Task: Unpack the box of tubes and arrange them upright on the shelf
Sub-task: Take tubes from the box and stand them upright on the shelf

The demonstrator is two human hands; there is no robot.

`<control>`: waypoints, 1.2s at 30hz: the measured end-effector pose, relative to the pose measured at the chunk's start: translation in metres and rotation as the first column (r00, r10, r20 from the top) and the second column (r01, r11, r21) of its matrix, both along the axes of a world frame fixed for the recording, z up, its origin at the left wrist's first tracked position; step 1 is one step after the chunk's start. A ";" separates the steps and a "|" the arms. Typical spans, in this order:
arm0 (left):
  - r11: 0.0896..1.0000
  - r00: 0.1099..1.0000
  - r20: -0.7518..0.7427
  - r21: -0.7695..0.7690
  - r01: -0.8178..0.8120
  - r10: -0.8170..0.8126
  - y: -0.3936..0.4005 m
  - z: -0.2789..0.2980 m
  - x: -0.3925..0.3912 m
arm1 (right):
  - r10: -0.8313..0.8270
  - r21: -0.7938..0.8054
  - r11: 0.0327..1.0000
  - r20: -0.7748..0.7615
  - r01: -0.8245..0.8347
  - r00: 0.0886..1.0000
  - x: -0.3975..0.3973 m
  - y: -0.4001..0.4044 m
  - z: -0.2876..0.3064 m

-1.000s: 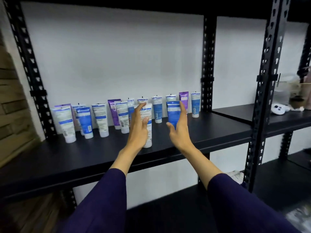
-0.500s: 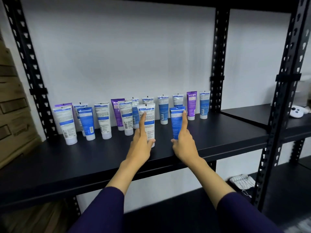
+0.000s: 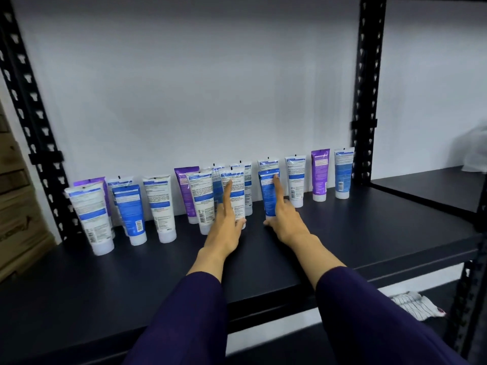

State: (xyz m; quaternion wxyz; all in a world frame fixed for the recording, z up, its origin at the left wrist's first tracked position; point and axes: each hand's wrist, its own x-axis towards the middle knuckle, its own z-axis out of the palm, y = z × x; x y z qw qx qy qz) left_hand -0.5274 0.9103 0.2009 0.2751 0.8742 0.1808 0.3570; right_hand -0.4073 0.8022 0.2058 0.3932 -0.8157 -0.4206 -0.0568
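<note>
Left hand (image 3: 224,227) steadied an upright white plastic tube (image 3: 234,196), right hand (image 3: 283,219) a blue tube (image 3: 268,193), forefingers extended and the other fingers hidden, seating both on the black metal shelf (image 3: 342,233).

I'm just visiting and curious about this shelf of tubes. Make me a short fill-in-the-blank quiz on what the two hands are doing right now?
1. The left hand rests an extended finger on a ____ tube with blue print.
2. The right hand touches a tube whose colour is ____.
3. The tubes stand on their ____, on the black shelf.
4. The tube second from the right end is ____.

Missing words: white; blue; caps; purple
</note>
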 end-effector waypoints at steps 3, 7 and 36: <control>0.999 1.000 0.007 0.017 -0.029 0.029 0.007 -0.002 0.006 | 0.034 0.002 0.999 0.019 -0.034 0.999 0.008 0.009 0.000; 0.999 0.999 0.020 0.022 -0.050 0.050 0.013 -0.004 0.008 | 0.075 0.002 0.997 0.037 -0.075 0.997 0.014 0.018 0.000; 0.973 0.979 -0.089 0.159 -0.166 0.182 -0.093 0.023 -0.021 | -0.158 0.019 0.987 0.233 0.158 0.959 -0.026 -0.081 0.006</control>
